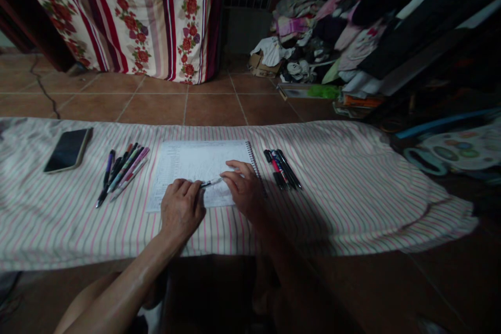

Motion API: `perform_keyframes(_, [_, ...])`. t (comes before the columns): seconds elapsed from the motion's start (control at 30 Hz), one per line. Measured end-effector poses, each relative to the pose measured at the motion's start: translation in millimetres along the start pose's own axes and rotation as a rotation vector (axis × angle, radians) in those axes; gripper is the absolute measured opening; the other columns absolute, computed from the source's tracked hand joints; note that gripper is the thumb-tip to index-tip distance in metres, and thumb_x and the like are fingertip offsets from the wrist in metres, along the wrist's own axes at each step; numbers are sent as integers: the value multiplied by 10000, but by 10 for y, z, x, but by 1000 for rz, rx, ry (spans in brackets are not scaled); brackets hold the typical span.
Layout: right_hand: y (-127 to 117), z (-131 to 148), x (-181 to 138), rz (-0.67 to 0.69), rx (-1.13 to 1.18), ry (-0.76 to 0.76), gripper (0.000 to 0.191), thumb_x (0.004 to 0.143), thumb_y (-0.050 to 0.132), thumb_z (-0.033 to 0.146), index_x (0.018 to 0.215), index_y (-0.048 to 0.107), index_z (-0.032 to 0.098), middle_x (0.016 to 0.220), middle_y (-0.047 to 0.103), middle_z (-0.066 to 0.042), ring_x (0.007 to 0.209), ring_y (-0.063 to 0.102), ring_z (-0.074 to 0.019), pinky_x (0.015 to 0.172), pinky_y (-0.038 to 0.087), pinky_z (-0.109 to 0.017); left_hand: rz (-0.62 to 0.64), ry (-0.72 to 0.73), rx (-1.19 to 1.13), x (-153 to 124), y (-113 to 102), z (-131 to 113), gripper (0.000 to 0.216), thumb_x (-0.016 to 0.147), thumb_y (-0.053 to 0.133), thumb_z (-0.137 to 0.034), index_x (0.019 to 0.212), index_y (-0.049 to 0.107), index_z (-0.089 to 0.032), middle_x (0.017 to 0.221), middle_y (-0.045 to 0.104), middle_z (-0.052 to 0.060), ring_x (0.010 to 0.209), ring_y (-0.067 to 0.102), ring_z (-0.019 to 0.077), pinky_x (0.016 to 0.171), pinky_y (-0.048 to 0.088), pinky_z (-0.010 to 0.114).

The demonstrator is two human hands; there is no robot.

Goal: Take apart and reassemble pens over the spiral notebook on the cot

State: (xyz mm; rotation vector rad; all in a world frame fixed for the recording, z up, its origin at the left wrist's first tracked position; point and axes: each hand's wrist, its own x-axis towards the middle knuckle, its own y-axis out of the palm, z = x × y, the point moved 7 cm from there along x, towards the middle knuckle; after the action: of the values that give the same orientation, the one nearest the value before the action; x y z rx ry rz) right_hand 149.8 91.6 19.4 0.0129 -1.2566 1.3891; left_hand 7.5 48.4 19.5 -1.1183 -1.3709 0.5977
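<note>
A pen with a pale, see-through barrel and a dark end lies level between my hands, over an open spiral notebook. My left hand is closed around the dark end, knuckles up, resting at the page's lower edge. At the pale end, the thumb and fingertips of my right hand pinch the pen, with its other fingers bent above. The page has faint writing, too small to read. Left of the notebook lie several pens in a loose bunch; to its right is another group of pens.
A phone lies at the left on the striped cloth covering the low table. Beyond are a tiled floor, a flowered curtain and a heap of clothes with a cardboard box.
</note>
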Motion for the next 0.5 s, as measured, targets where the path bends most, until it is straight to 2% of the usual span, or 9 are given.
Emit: perform_keyframes(0.5, [-143,-133,-4,-31,-30,18,138,864,515,181,880,648,213,1074,590,-71,944,542,-189,795,527,-361,-15,8,-13,-30,-40,83,211,857,462,-222,982,610,-142,818,644,90,843,524,255,742,452,413])
